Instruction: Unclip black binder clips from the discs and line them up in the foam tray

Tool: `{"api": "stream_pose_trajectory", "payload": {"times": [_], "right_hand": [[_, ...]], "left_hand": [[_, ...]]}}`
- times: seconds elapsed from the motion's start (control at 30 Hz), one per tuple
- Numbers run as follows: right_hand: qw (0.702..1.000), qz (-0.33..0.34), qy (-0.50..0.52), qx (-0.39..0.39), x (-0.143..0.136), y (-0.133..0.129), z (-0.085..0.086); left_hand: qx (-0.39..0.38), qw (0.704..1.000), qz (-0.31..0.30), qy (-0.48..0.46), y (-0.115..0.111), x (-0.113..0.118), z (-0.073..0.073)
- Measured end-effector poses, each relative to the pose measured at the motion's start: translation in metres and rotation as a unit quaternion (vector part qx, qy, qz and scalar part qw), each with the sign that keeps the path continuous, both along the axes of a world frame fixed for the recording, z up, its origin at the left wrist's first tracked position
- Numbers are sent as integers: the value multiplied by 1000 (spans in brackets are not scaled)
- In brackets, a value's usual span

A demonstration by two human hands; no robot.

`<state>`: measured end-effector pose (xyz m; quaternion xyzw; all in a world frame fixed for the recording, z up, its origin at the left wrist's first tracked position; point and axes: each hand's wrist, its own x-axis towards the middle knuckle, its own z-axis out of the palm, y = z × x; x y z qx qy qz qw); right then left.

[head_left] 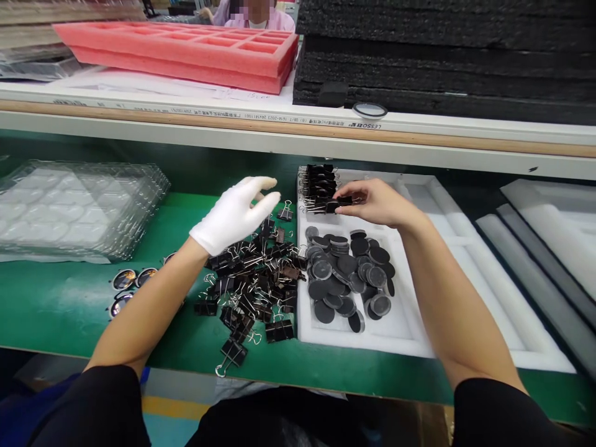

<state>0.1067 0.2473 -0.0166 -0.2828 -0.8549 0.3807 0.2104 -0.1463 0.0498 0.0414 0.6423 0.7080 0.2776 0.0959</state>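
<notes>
My left hand [239, 210], in a white glove, hovers over the far end of a pile of black binder clips [251, 273]. Its thumb and fingers are apart, with nothing between them. A single clip [285, 211] lies just right of the gloved thumb. My bare right hand [372, 202] pinches a black binder clip [333, 205] at the left side of a white foam tray [419, 338]. Beyond it, a row of binder clips [319, 177] fills the tray's far left corner. Dark round discs [347, 267], some with clear rims, are heaped in the tray's near left compartment.
Stacked clear plastic trays [79, 205] stand at the left, with several round shiny parts [125, 279] nearer me. Foam sheets [554, 248] lie at the right. A shelf edge [261, 133] crosses behind, bearing red foam [186, 53] and black foam [442, 56]. A person [261, 18] is beyond.
</notes>
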Motion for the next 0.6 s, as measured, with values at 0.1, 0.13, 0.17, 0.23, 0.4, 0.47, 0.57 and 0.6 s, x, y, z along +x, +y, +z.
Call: {"api": "stream_pose_trajectory", "payload": {"times": [0.1, 0.13, 0.17, 0.23, 0.4, 0.47, 0.57, 0.6], "right_hand": [[998, 4, -51, 29, -7, 6, -18], [996, -3, -74, 49, -10, 6, -21], [993, -12, -94, 71, -12, 5, -24], [985, -17, -126, 112, -15, 3, -25], [969, -2, -185, 164, -11, -1, -17], [963, -3, -191, 189, -9, -5, -9], [959, 11, -166, 230, -20, -18, 9], [957, 19, -157, 242, -29, -23, 15]], "left_hand": [[-6, 1000, -1, 1, -1, -1, 3], [-8, 1000, -3, 1, -1, -2, 3], [-10, 1000, -5, 1, -1, -2, 3], [-14, 1000, -8, 0, -2, -2, 3], [-20, 999, -22, 23, -2, -5, 6], [-31, 997, -31, 60, -2, -10, 7], [-81, 983, -27, 161, -7, -24, 10], [-109, 975, -18, 195, -11, -28, 12]]}}
